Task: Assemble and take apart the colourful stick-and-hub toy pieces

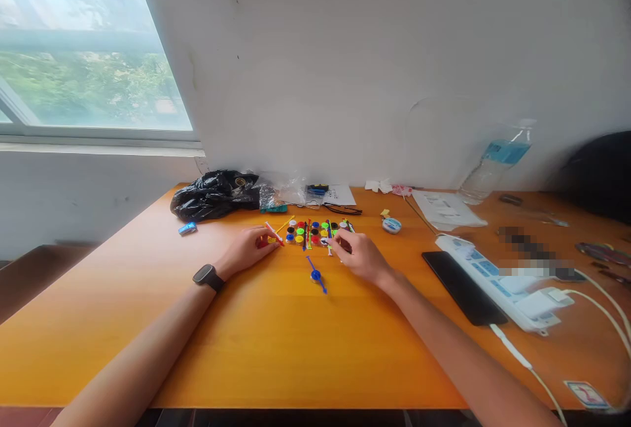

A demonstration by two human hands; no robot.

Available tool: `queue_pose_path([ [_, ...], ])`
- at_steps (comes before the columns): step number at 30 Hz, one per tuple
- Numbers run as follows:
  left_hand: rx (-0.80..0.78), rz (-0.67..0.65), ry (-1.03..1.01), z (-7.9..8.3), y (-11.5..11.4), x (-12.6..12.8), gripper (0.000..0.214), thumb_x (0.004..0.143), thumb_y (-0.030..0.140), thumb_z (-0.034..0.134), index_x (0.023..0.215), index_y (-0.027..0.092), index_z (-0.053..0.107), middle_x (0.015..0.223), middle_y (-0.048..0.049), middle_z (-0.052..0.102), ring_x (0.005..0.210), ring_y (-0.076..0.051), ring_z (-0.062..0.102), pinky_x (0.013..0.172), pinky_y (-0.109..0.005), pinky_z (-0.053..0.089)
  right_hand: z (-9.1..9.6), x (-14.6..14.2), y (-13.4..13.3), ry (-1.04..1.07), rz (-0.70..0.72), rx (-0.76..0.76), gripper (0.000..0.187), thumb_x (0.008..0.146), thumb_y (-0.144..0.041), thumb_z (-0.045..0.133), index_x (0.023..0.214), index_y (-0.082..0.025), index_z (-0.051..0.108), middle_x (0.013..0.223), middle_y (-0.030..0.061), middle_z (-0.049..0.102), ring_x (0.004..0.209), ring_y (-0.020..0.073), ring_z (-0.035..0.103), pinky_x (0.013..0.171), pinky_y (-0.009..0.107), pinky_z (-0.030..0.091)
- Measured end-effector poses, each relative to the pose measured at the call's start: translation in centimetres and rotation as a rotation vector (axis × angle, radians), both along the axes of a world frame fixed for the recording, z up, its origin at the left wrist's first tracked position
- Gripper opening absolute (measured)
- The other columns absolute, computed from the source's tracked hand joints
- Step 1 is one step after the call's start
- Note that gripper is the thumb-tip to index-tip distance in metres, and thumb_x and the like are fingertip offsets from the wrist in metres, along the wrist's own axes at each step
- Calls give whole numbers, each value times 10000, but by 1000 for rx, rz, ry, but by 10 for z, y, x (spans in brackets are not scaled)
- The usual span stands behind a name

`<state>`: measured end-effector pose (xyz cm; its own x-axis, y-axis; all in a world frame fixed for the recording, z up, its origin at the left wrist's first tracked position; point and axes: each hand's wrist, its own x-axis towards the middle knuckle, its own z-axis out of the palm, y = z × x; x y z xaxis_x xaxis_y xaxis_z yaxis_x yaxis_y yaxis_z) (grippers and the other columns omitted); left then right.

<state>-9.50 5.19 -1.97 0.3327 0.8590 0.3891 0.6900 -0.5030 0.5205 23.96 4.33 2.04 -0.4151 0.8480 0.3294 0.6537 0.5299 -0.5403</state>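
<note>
Small round plastic discs (300,232) in several colours sit in a cluster at the middle of the table, with thin coloured sticks (308,235) among them. At the cluster's left, my left hand (249,247) is closed, its curled fingers at a red and white stick (274,232); a yellow stick (286,223) lies just beyond. My right hand (359,255) is pinched at the cluster's right front, beside a white-and-black disc (325,241); what its fingertips hold is hidden. Nearer me, a blue stick (321,284) with wider ends lies across a blue disc (315,275).
A black plastic bag (217,195), clear wrapping and papers lie along the wall. To the right are a round container (392,224), a black phone (463,288), a white power strip (497,282) with cables and a tilted water bottle (497,161). A small blue packet (187,228) lies left.
</note>
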Motion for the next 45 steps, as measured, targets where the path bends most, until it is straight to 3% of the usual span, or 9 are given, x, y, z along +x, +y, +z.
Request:
queue_pose_path([
  [6,10,-3,-11,-1,0,0,295,984,491,634,1055,237,766,748,2,623,634,-143,525,600,-261,393,12,-55,8,-148,218,6,325,1041,-431,552,803,-216,604,725,2,674,649,144,575,603,260,299],
  [13,-3,5,-9,2,0,0,275,979,456,629,1041,225,764,728,-6,621,631,-157,537,591,-272,398,-1,-100,16,-402,347,64,308,1059,-450,544,896,-206,636,845,50,720,746,185,645,617,278,298],
  [18,-6,-6,-9,0,0,0,286,985,478,621,1024,230,759,767,-14,638,649,-157,552,598,-267,418,2,-82,9,-408,396,146,366,1071,-495,501,928,-195,654,919,77,717,827,208,651,700,301,381],
  [23,1,-4,-24,-2,0,0,286,995,478,616,1046,238,763,784,-15,638,655,-156,549,614,-272,432,3,-47,-3,-382,487,220,591,876,-673,713,1221,-196,656,1109,111,702,972,276,630,860,376,457],
  [26,1,-6,-19,-1,0,1,291,995,487,619,1037,240,766,790,-18,635,663,-159,548,617,-274,433,-9,-36,-10,-391,466,231,556,935,-594,682,1324,-202,620,1170,125,689,1047,293,612,920,402,458],
  [32,26,2,-17,0,1,1,298,994,491,623,1038,237,772,812,-23,638,663,-157,554,627,-277,445,-27,-45,-13,-363,413,249,391,1049,-439,551,1354,-198,596,1144,116,687,1049,267,623,901,376,459],
  [38,33,16,-24,-4,2,-1,229,976,428,648,1048,252,776,1024,-51,687,751,-169,621,720,-299,514,-29,-57,1,-422,368,263,344,1098,-412,441,1289,-190,621,1099,103,692,964,228,639,799,325,437],
  [42,55,20,-26,-7,4,-2,219,976,423,650,1048,255,771,1068,-66,681,890,-210,653,792,-321,537,-30,-59,9,-456,351,346,344,1089,-401,452,1246,-163,644,1087,134,694,1000,266,613,880,383,421],
  [45,113,12,-15,-7,5,-3,202,970,414,661,1042,255,762,1090,-74,675,996,-242,644,902,-366,534,-31,-56,9,-427,351,376,392,1075,-395,481,1370,-167,600,1202,156,689,1094,296,587,955,429,410],
])
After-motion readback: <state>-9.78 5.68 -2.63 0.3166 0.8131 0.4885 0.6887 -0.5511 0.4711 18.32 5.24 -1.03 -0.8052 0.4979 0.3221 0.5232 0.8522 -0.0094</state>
